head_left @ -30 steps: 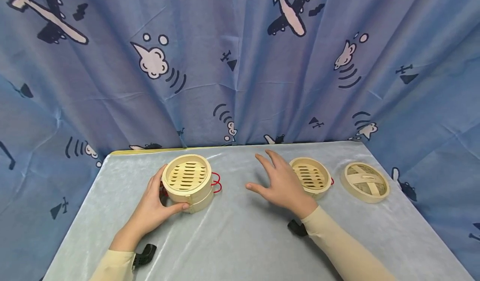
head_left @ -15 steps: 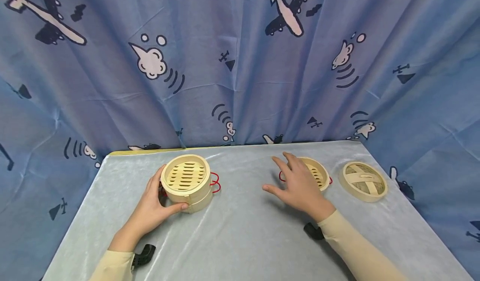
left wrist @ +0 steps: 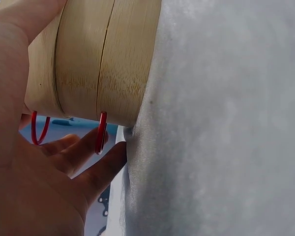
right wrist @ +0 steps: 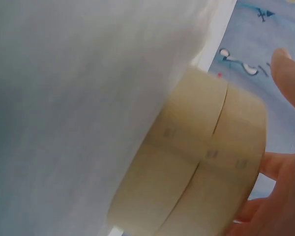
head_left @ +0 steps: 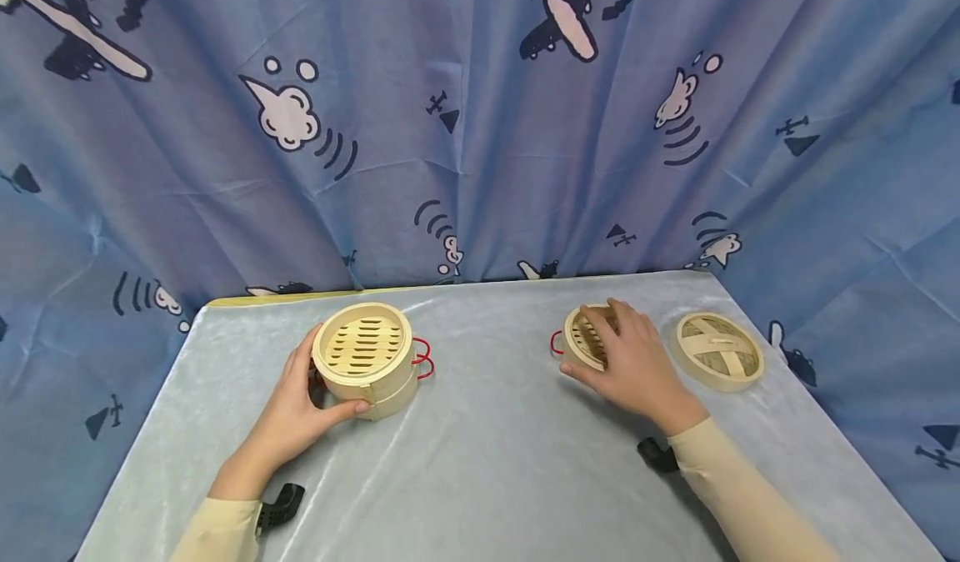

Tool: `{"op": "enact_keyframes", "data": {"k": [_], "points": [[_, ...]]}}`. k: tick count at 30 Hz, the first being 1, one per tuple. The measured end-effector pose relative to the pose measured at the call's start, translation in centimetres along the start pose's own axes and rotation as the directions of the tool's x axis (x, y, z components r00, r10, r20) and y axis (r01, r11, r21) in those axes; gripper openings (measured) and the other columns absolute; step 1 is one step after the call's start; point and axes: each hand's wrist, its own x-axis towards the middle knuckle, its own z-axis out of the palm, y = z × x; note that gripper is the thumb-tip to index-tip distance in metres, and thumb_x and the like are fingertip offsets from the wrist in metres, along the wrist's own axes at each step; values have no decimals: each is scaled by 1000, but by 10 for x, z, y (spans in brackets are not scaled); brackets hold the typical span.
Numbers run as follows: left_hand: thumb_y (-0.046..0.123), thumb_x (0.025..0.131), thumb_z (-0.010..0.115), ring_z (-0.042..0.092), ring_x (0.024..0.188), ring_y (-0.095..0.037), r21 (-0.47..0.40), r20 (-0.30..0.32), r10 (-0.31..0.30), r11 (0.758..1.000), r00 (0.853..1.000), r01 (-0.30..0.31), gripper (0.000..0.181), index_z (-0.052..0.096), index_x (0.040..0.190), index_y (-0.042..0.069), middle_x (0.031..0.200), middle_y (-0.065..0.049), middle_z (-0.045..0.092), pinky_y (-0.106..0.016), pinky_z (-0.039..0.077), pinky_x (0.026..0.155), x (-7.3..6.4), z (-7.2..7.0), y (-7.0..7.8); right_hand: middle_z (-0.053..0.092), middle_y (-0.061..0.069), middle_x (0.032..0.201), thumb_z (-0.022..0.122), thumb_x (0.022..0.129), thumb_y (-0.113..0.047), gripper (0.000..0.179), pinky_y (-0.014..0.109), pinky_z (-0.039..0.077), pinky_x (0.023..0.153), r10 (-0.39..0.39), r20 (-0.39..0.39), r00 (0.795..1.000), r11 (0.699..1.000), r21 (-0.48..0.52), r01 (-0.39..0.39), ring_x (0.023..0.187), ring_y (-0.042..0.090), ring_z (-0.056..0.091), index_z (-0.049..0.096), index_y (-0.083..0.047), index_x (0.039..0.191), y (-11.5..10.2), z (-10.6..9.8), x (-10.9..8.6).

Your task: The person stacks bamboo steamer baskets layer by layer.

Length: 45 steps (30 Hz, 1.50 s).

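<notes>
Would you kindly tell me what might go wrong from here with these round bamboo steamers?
The left hand holds a round, pale bamboo steamer stack with seams around its wall, so its tiers might shift apart if pushed unevenly. A red loop handle sits close to that hand's fingers and might snag one. The right hand, over a round, slotted bamboo basket, is near a round bamboo lid with crossed strips and might nudge it.

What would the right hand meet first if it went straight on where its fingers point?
Most likely the slatted bamboo steamer: in the head view, the right hand spreads over it. Whether they touch is unclear.
</notes>
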Motion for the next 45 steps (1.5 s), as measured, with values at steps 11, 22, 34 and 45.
{"op": "enact_keyframes", "data": {"k": [11,22,34,45], "points": [[48,64,92,41,123,-14,2,-7,28,1000,1000,-28,123,15,159,35,149,2,33,-22,41,91,1,-2,2,31,30,151,63,76,-79,99,66,29,104,43,111,993,999,21,-45,134,51,34,38,-21,153,24,-12,-10],[49,64,92,41,124,-15,1,2,-8,1000,1000,8,124,14,159,36,150,0,32,-36,44,94,-3,1,3,28,26,154,72,77,-69,103,67,33,101,22,181,983,989,143,-49,134,49,35,28,-24,158,41,-13,-23],[47,65,92,42,123,-18,10,-7,3,1000,1000,-3,123,11,158,40,150,-5,32,-43,43,94,-2,0,5,22,16,160,77,76,-63,105,69,32,100,30,219,975,960,266,-89,138,47,32,23,-28,159,50,-14,-22],[29,67,94,43,120,-20,-21,-15,14,1000,1000,-15,121,15,159,28,147,-13,34,-48,42,93,-6,-7,40,27,9,158,80,71,-65,107,67,30,103,76,218,973,936,322,-145,140,42,31,28,-31,157,56,-10,-21]]}}
